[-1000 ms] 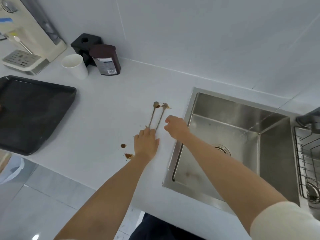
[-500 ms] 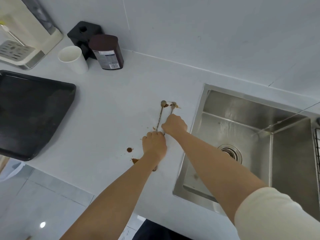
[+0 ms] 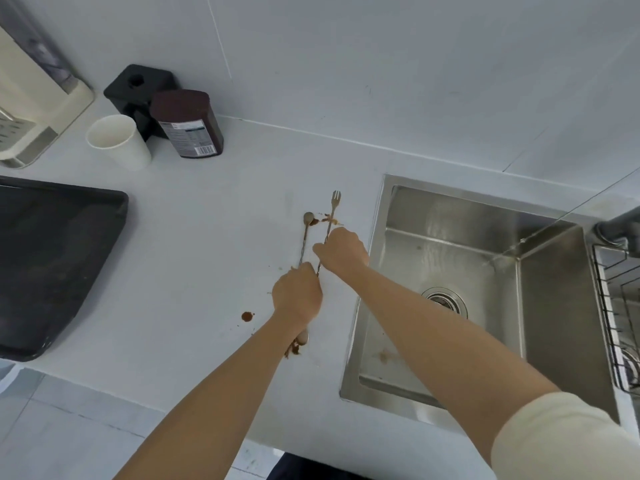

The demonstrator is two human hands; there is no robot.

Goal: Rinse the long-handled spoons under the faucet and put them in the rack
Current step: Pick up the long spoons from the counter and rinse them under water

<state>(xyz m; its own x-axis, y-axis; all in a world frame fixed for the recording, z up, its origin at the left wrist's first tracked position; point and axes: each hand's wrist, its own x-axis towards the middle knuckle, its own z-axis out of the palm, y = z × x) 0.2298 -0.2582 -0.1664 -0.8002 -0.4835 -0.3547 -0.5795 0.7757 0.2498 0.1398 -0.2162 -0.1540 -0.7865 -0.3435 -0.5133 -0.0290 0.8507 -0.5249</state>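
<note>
Step in hand, as judged: both long-handled spoons are being picked up off the counter (image 3: pixel 207 271), left of the sink (image 3: pixel 379 258). Nothing appears rinsed yet.

- Both should be kept level and carried over the sink rim before being tipped, so that brown residue is not dripped on the counter.
- The handles are thin and probably slick, so a firm hold near mid-length is advised.
- The wire rack (image 3: pixel 613 306) is set just right of the sink. The faucet (image 3: pixel 620 230) is only partly seen at the sink's far right corner.

Hands:
- The left hand (image 3: pixel 298 296), left of the sink, is closed, with fingers curled round the lower handle of the plain spoon (image 3: pixel 305 237).
- The right hand (image 3: pixel 343 252), nearer the sink, is closed about the mid-handle of the fork-tipped spoon (image 3: pixel 333 211). Whether that one is lifted clear cannot be told.

Look of the spoons:
- Both are slim metal, with shafts seemingly twisted.
- The plain spoon has a small round bowl, smeared brown.
- A pale bowl-like end (image 3: pixel 302 337) is seen below the left wrist, and its owner cannot be told.
- A brown spot (image 3: pixel 247 316) is noted on the counter, further left of the sink.
</note>
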